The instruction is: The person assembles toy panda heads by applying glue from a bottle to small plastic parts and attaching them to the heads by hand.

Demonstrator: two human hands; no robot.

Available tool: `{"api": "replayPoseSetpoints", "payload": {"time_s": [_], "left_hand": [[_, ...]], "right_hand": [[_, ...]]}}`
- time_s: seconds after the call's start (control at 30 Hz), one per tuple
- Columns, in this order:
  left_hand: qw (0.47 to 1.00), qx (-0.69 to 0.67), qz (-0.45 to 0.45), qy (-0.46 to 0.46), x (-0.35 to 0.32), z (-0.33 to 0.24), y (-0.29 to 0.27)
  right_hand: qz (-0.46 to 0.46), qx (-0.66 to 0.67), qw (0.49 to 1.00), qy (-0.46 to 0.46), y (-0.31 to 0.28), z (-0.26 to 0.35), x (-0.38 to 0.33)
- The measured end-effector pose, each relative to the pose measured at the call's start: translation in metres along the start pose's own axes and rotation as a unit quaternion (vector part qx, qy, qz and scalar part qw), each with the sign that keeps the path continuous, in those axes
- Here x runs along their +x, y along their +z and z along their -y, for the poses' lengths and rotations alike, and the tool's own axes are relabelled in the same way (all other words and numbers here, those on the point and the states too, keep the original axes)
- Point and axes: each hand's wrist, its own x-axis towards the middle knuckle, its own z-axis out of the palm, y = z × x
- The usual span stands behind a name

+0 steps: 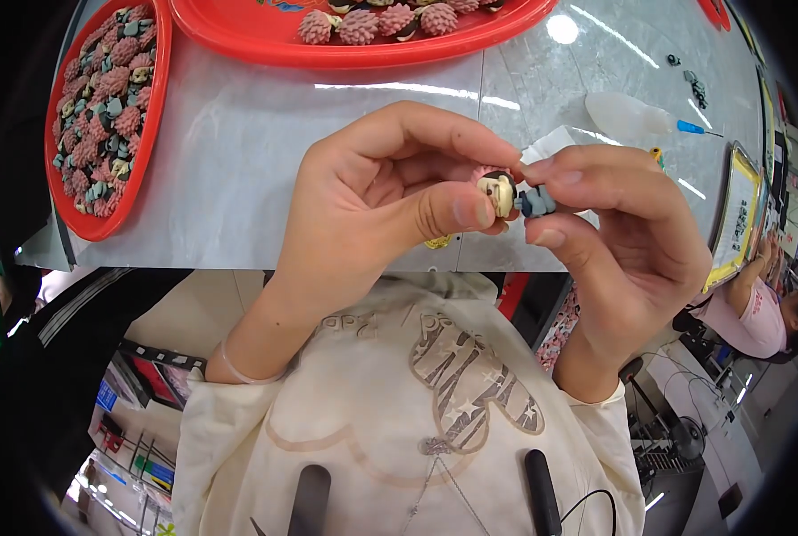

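Observation:
My left hand (372, 192) pinches a small figurine head (501, 193) between thumb and fingers, its cream face toward the right and pink hair partly hidden by the fingers. Close against it, my right hand (627, 214) holds a tiny blue-grey figurine body (537, 202) between thumb and index finger. Head and body meet or nearly meet at the neck; I cannot tell whether they are joined. Both hands are raised over the near edge of the grey table (238, 179).
A red oval tray (159, 85) of pink and blue-grey figurine parts stands at left; another red tray (354, 59) holds pink-haired heads at the back. To the right lie a squeeze bottle (627, 114) with a blue needle tip, small dark pieces (696, 87) and a yellow-framed sheet (737, 214).

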Motion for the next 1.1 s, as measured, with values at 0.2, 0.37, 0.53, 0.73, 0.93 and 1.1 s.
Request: {"api": "replayPoseSetpoints", "payload": {"time_s": [0.2, 0.37, 0.53, 0.73, 0.93, 1.1], "left_hand": [[1.0, 0.006, 0.004, 0.012, -0.001, 0.005, -0.001], [0.998, 0.034, 0.002, 0.049, 0.001, 0.009, -0.003], [0.995, 0.077, 0.009, 0.065, 0.003, 0.006, -0.004], [1.0, -0.015, -0.014, -0.019, 0.0, -0.01, 0.002], [0.983, 0.134, -0.007, 0.127, -0.01, -0.06, -0.016], [0.598, 0.71, -0.269, 0.257, -0.024, -0.132, -0.081]], "right_hand": [[-0.026, -0.067, 0.997, -0.025, 0.004, 0.004, -0.004], [-0.039, -0.157, 0.983, -0.089, 0.011, 0.004, -0.001], [-0.05, -0.16, 0.984, -0.068, 0.013, 0.004, 0.001], [-0.013, -0.177, 0.982, -0.058, 0.016, 0.003, 0.006], [-0.042, -0.217, 0.97, -0.103, 0.006, 0.013, -0.007], [-0.113, -0.166, 0.977, -0.078, -0.01, 0.007, -0.012]]}}
